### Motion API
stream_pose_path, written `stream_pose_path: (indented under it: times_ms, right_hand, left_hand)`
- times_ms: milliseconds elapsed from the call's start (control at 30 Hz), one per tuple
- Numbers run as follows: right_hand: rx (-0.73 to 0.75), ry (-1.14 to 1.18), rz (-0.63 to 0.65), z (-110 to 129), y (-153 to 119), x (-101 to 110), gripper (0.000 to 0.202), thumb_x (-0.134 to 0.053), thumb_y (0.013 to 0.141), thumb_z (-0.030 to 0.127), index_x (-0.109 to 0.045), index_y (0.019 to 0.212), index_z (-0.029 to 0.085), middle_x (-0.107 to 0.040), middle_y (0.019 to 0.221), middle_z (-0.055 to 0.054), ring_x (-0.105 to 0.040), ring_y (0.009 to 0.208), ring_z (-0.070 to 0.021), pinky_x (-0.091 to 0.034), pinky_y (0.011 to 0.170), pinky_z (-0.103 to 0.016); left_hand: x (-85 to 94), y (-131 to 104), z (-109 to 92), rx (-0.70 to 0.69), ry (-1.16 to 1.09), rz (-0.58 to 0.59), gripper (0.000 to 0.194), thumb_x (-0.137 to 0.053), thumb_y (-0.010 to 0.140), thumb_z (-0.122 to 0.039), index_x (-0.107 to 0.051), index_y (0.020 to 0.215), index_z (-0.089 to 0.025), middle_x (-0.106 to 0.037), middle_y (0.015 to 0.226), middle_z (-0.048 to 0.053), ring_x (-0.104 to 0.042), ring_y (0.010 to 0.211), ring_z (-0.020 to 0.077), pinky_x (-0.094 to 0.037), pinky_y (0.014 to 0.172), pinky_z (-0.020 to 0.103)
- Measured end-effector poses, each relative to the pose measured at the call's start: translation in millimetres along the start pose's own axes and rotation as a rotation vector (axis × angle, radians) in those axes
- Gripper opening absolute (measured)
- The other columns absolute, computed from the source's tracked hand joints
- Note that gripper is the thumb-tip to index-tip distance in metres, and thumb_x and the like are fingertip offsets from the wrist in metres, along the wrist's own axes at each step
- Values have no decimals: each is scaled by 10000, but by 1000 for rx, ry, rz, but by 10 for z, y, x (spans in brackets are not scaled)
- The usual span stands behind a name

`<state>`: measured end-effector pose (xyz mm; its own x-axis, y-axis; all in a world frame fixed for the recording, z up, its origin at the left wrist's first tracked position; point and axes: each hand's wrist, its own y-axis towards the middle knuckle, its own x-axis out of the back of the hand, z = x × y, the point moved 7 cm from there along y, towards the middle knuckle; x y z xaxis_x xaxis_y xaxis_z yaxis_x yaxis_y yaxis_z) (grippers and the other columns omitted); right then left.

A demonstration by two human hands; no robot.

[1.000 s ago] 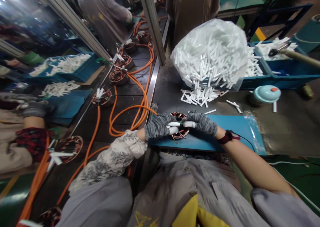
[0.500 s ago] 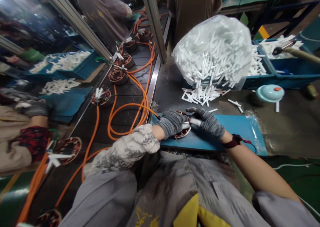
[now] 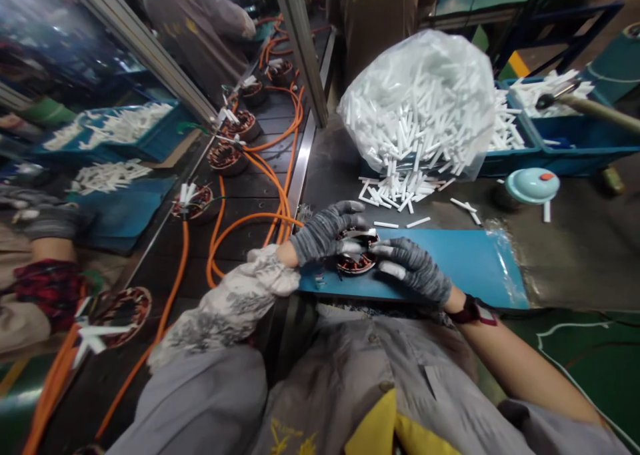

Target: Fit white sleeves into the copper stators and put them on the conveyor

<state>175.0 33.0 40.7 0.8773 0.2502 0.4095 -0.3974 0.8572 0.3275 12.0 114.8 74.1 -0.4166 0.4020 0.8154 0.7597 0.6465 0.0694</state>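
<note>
The left hand (image 3: 321,233), in a grey knit glove, bends its pale fingertips over the left side of a copper-wound ring (image 3: 357,267); the right hand (image 3: 419,268), gloved alike, reaches its fingers to the ring's right side. Whether either hand pinches anything there, I cannot tell. The ring lies between them at the centre of the frame, on a blue mat (image 3: 470,261) on the dark table (image 3: 575,261). Just above the mat are loose white tubes (image 3: 397,193), spilling from a clear plastic bag (image 3: 425,95). Right of the bag sit blue bins (image 3: 585,138) and a lidded jar (image 3: 531,187). Left of centre, orange cables (image 3: 287,175) run beside more wound rings (image 3: 227,156); a co-worker's gloved hand (image 3: 53,220) shows at the left edge.
</note>
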Motion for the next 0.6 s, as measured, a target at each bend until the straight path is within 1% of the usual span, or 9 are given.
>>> stream_pose_path:
  times_ms: [67,100,133,200,267,333,433,500,600]
  right_hand:
    - [9,47,56,12,60,-90,319,-605,1028,423,-721,1311,335,-772,1252,-47,-703,1167,-258,-541,1067,-472]
    - [1,84,72,4,96,-120,315,-601,1031,425,-724,1307,334,-770,1264,-43,-697,1187,-259,-526,1089,-478]
    - [-16,132,85,-16,135,-143,305,-599,1033,427,-733,1289,331,-770,1268,-39,-693,1199,-259,-514,1106,-482]
    - [-76,248,125,-85,212,-176,291,-615,1023,446,-755,1243,317,-778,1251,-33,-703,1184,-257,-515,1108,-485]
    - [-138,352,187,-162,284,-195,302,-653,993,479,-774,1205,302,-789,1223,-32,-718,1154,-258,-530,1092,-485]
    - [-170,397,237,-219,352,-187,330,-701,951,509,-790,1176,285,-795,1210,-35,-720,1145,-264,-532,1089,-486]
    - [-194,399,269,-275,445,-165,344,-756,898,517,-811,1125,265,-799,1190,-39,-721,1123,-268,-539,1075,-476]
    - [-213,410,285,-301,481,-184,314,-795,862,501,-829,1057,257,-806,1155,-40,-727,1092,-267,-550,1054,-461]
    - [-242,463,247,-354,495,-225,275,-837,817,476,-842,987,259,-817,1101,-41,-737,1064,-269,-568,1020,-439]
  left_hand:
    - [-21,-95,-41,-99,63,81,255,-696,945,-368,-794,1098,-189,-607,1464,144,-574,1357,287,-434,1188,488]
    - [-43,-130,-27,-107,111,116,247,-657,970,-355,-799,1105,-204,-597,1482,133,-546,1388,298,-398,1214,518]
    - [-73,-156,-10,-110,154,150,268,-621,989,-341,-788,1164,-227,-581,1506,119,-509,1425,309,-362,1235,545]
    - [-159,-186,-4,-149,198,219,365,-573,1007,-324,-707,1342,-275,-532,1565,93,-424,1495,322,-299,1267,576]
    - [-224,-200,-37,-228,185,251,448,-538,1016,-324,-621,1453,-269,-512,1583,95,-385,1523,317,-250,1294,570]
    - [-215,-203,-61,-276,153,215,467,-506,1026,-341,-606,1467,-224,-514,1575,124,-381,1525,317,-223,1309,561]
    - [-124,-208,-41,-248,39,112,458,-507,1018,-393,-648,1403,-191,-509,1565,153,-384,1522,330,-249,1301,567]
    - [-88,-213,-5,-180,-142,65,458,-536,996,-422,-656,1374,-192,-526,1545,154,-423,1499,327,-314,1275,558]
    - [-122,-210,53,-36,-517,25,458,-585,958,-470,-668,1316,-195,-630,1412,141,-562,1374,320,-450,1183,534]
